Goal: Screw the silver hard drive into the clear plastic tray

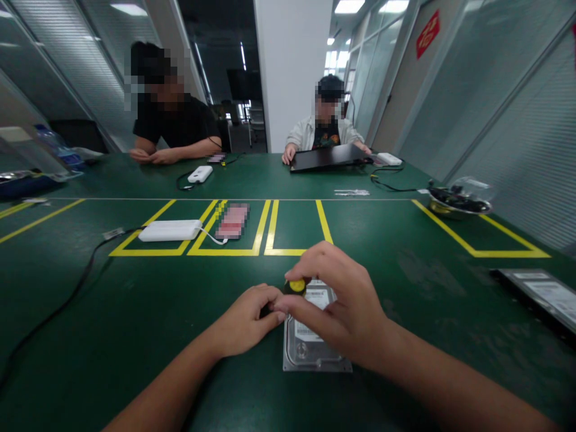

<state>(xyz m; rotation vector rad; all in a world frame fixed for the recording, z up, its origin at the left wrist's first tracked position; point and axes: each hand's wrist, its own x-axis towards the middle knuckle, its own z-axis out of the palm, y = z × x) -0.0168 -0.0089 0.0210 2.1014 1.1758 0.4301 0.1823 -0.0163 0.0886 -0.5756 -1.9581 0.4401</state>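
A silver hard drive (315,357) with a white label lies flat on the green table in front of me. Over its far left part stands a screwdriver (297,286), seen from above by its yellow-and-black handle end. Thumb and forefinger of my right hand (344,306) curl round that handle, and the hand covers much of the drive. My left hand (247,318) is at the drive's left edge, its fingers closed together close under the screwdriver. What those fingertips pinch, if anything, is hidden, as is the screwdriver's tip.
Another drive-like unit (540,294) lies at right. Behind it stands a clear bowl (463,198) of dark parts. A white power bank (170,230) is cabled to a phone (233,221) inside yellow tape outlines. Across the table sit two people, one holding a dark panel (330,157).
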